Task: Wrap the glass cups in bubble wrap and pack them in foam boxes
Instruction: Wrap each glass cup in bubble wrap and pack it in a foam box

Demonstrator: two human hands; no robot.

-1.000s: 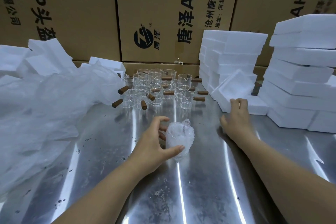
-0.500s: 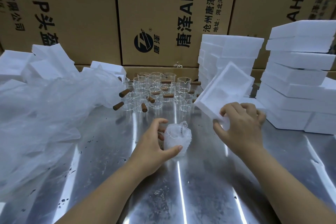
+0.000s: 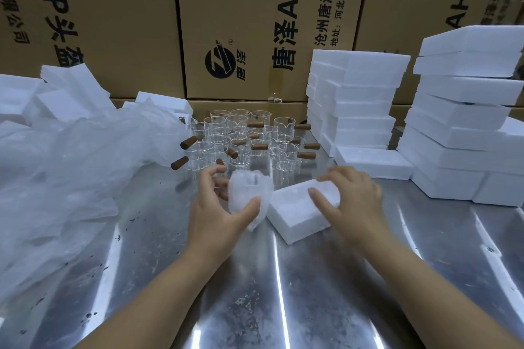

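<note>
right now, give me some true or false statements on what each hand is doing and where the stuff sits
1. The left hand grips the bubble-wrapped cup. True.
2. The right hand is empty. False: it grips a foam box lying on the steel table.
3. The bare glass cups stand beyond both hands. True.
4. The loose bubble wrap is heaped on the right. False: it lies on the left; the foam stacks stand on the right.

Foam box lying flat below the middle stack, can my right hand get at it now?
Probably yes: only bare table lies between the right hand and that flat foam box. But the hand grips the nearer foam box, which it would have to release first.
</note>
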